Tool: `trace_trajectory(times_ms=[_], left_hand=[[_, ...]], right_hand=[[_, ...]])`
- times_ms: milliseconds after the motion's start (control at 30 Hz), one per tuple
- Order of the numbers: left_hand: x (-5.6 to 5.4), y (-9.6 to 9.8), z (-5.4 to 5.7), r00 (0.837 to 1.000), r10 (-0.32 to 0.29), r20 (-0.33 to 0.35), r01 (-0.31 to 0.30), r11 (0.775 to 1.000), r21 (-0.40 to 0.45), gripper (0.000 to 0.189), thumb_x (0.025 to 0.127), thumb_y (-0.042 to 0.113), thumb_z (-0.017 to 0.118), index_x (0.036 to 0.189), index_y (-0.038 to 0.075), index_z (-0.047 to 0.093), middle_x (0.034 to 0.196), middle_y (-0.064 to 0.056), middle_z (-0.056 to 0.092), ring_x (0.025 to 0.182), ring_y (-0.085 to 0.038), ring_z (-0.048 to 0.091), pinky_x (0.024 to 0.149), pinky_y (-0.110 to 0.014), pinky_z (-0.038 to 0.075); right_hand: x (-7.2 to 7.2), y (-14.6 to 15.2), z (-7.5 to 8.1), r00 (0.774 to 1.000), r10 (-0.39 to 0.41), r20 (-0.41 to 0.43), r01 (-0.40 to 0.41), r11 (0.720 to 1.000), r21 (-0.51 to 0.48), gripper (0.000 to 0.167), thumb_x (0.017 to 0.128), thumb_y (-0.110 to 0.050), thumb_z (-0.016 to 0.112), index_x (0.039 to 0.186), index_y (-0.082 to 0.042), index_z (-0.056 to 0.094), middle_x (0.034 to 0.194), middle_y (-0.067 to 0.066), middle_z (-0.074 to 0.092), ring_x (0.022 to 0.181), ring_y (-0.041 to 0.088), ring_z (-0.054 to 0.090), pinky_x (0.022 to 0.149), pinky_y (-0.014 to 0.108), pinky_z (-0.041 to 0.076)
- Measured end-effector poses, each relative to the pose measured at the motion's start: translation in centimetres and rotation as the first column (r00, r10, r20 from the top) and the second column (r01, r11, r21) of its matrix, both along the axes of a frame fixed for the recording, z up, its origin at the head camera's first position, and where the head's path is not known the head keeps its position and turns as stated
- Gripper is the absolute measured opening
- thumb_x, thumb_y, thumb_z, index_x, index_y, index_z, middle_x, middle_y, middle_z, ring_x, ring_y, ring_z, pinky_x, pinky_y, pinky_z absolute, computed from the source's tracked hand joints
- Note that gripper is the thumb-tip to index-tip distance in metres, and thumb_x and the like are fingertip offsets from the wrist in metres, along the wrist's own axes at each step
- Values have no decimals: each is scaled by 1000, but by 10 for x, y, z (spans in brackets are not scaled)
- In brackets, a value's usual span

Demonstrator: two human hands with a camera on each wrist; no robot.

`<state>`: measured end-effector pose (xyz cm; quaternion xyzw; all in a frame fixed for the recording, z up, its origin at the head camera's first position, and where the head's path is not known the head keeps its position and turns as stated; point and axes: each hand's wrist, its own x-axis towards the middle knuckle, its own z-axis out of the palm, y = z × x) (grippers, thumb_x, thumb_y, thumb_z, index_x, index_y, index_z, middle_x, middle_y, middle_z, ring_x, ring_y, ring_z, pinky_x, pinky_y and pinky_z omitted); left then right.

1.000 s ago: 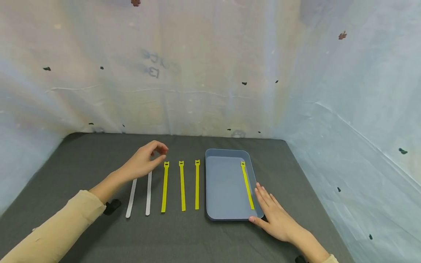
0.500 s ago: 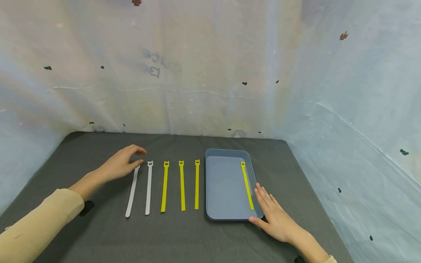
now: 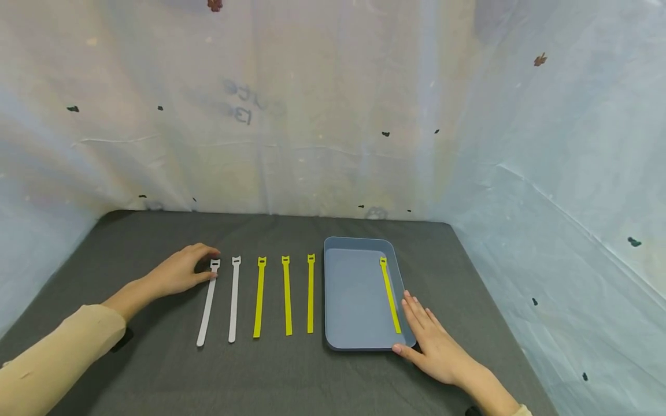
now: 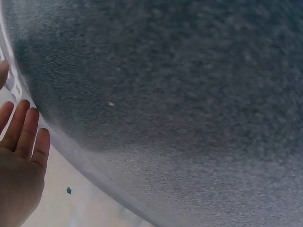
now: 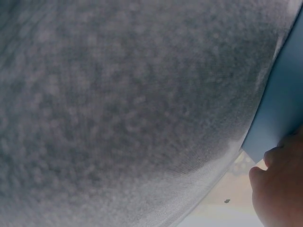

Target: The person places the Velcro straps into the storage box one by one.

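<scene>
In the head view, my left hand [image 3: 179, 270] is at the slotted head of the leftmost white cable tie [image 3: 206, 312]. Thumb tip and index fingertip sit on either side of that head, with a gap between them. A second white cable tie [image 3: 234, 306] lies just to the right. My right hand [image 3: 439, 346] lies with straight fingers along the near right corner of a blue-grey tray [image 3: 351, 300]. Inside the tray, near its right wall, is a yellow cable tie [image 3: 391, 300]. The left wrist view shows the left hand's fingers [image 4: 28, 132] loosely extended.
Between the white ties and the tray, three yellow cable ties [image 3: 259, 300] lie in a row, heads away from me. Dark grey cloth [image 3: 260, 381] covers the table. Pale sheeting [image 3: 312, 115] hangs behind and at both sides.
My left hand has moved left and toward me, from above the white ties' heads to the leftmost one's head, uncovering the second white tie. My right hand stays at the tray.
</scene>
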<state>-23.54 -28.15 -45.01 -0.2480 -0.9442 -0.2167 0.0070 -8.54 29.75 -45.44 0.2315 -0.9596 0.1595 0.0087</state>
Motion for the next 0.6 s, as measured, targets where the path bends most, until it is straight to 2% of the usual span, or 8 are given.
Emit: trace_trajectory(times_ms=[167,400,600], left_hand=[[0,-1,-4,1000,-3,-2,3,1000,12,54,93,22,81,135,-5,61,126,-20,64,109,-37,62,90,-56,53],[-1,-2,-7,1000,9,16,-10,1000,20,55,94,23,81,136,-5,59,125,-19,63,108,-35,61,90,-55,52],[-1,-1,-11,999,13,29,-15,999,46,52,93,19,81,134,-6,60,122,-20,63,105,-33,61,88,-53,52]], right_hand=[[1,0,1,1000,-6,12,6,1000,4,94,102,-60,57,164,0,21,173,13,14,158,36,19,125,22,-6],[0,-2,2,999,-23,38,22,1000,13,95,101,-61,57,165,-2,19,174,11,11,159,33,16,128,44,9],[0,-1,3,998,-29,56,28,999,27,95,101,-61,56,165,-2,18,174,10,9,159,33,15,129,42,7]])
